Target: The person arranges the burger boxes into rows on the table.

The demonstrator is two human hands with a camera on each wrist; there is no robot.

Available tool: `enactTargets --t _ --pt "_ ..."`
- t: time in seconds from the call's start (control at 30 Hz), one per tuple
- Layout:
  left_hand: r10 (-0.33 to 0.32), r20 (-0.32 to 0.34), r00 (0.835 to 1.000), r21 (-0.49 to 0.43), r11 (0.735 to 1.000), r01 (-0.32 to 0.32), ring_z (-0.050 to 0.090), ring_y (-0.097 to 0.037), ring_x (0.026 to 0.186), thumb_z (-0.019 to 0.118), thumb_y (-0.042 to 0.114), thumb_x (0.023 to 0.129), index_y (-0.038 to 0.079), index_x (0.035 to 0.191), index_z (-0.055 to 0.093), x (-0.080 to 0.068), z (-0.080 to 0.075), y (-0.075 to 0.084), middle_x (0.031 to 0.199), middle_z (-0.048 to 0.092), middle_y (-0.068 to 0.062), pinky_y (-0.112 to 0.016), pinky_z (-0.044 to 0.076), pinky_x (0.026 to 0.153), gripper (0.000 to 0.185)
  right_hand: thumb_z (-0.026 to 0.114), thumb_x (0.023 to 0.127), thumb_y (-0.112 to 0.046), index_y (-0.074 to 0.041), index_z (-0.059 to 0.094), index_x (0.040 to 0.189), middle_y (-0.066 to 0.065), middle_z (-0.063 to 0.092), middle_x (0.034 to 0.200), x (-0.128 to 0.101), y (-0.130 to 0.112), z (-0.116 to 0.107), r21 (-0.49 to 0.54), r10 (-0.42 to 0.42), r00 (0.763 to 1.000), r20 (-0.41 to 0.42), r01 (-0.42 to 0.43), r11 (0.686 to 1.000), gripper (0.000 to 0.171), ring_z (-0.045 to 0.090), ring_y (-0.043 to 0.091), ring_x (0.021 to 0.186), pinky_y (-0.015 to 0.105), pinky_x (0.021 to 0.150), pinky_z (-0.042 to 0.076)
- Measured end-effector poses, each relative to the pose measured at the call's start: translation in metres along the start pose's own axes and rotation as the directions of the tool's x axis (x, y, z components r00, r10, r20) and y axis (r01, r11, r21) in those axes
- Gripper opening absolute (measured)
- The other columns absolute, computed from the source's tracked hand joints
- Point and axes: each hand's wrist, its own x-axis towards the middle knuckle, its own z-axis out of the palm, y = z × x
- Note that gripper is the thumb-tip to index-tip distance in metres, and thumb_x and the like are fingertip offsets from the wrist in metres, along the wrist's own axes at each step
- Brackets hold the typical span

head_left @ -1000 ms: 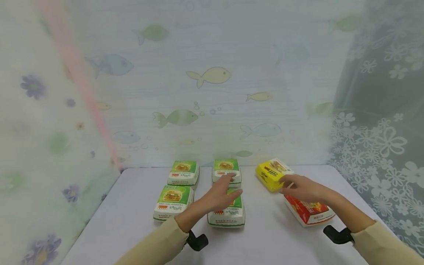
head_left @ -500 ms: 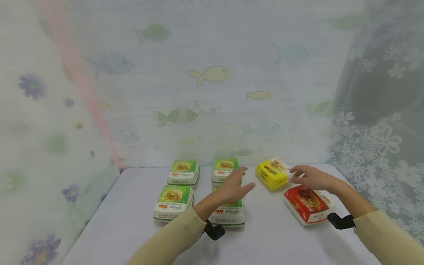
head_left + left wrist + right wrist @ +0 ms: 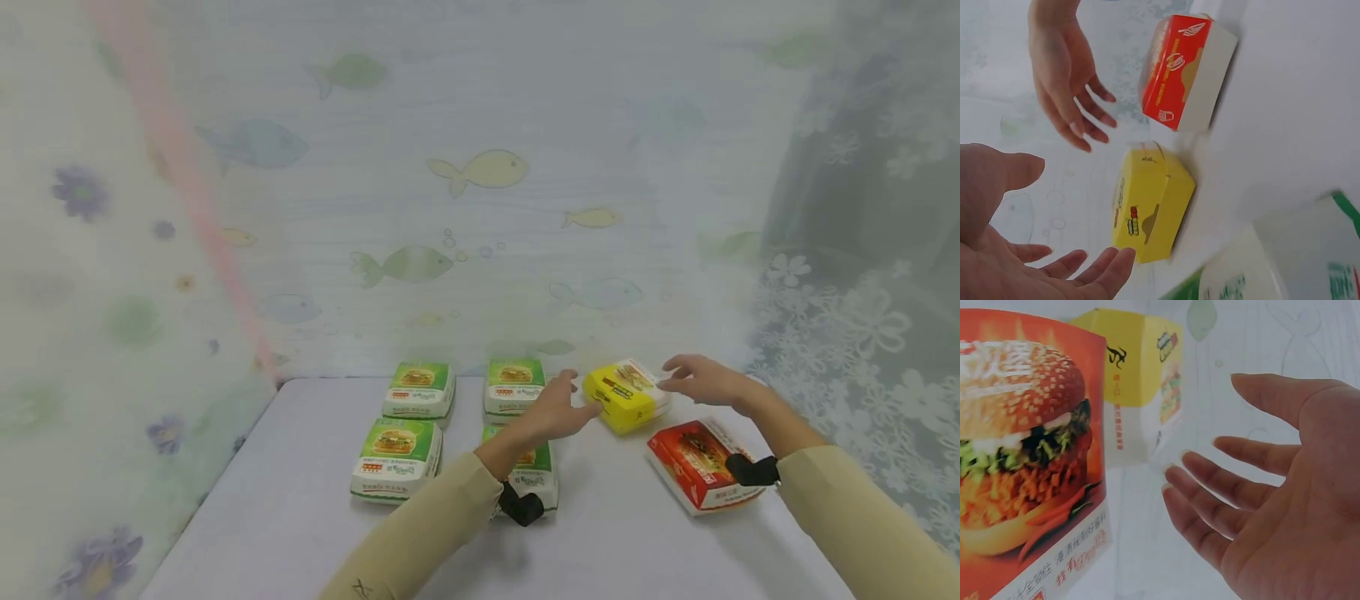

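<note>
Nearest green box (image 3: 534, 475) half hidden behind left hand (image 3: 558, 408) and forearm.

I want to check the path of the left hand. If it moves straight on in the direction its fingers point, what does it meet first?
Most likely the yellow box. The left hand is open, its fingertips at the box's near side; whether they already touch is unclear.
</note>
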Motion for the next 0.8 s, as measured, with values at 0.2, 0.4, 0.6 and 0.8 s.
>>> enactTargets --t 0.2,0.4,0.6,0.8 --pt "-0.093 0.001 0.996 -0.070 0.993 0.093 0.045 -0.028 0.141 0.070 0.043 0.097 0.009 0.157 0.031 0.015 0.019 0.008 0.156 0.043 -0.012 -0.050 0.042 0.113 0.080 0.055 0.106 -0.032 0.017 0.038 0.143 0.042 0.043 0.141 0.017 0.002 -0.003 0.006 0.044 0.999 0.006 -0.044 0.999 0.064 0.053 0.053 0.123 0.059 0.096 0.052" --pt "-0.194 -0.046 0.980 -0.173 0.968 0.184 0.053 -0.031 0.128 0.069 0.043 0.098 0.006 0.159 0.027 0.034 0.042 0.006 0.158 0.037 -0.017 -0.050 0.046 0.108 0.083 0.051 0.106 -0.028 0.021 0.035 0.143 0.043 0.039 0.143 0.036 0.003 0.000 0.002 0.112 0.994 0.012 -0.113 0.994 0.063 0.049 0.055 0.125 0.062 0.101 0.048" --pt "-0.322 -0.057 0.945 -0.292 0.910 0.293 0.063 -0.030 0.099 0.067 0.041 0.099 0.005 0.160 0.022 0.052 0.068 0.004 0.156 0.033 -0.020 -0.045 0.058 0.089 0.084 0.049 0.106 -0.024 0.024 0.034 0.139 0.044 0.040 0.141 0.048 0.003 0.003 0.056 0.165 0.986 0.040 -0.167 0.984 0.060 0.044 0.057 0.130 0.063 0.106 0.044" --pt "-0.431 -0.090 0.898 -0.370 0.851 0.372 0.056 -0.028 0.103 0.065 0.043 0.100 0.003 0.157 0.026 0.065 0.087 0.002 0.148 0.039 -0.019 -0.044 0.060 0.084 0.079 0.049 0.106 -0.024 0.024 0.033 0.140 0.043 0.039 0.142 0.064 0.016 0.006 0.099 0.228 0.971 0.066 -0.234 0.967 0.061 0.041 0.057 0.133 0.064 0.109 0.040"
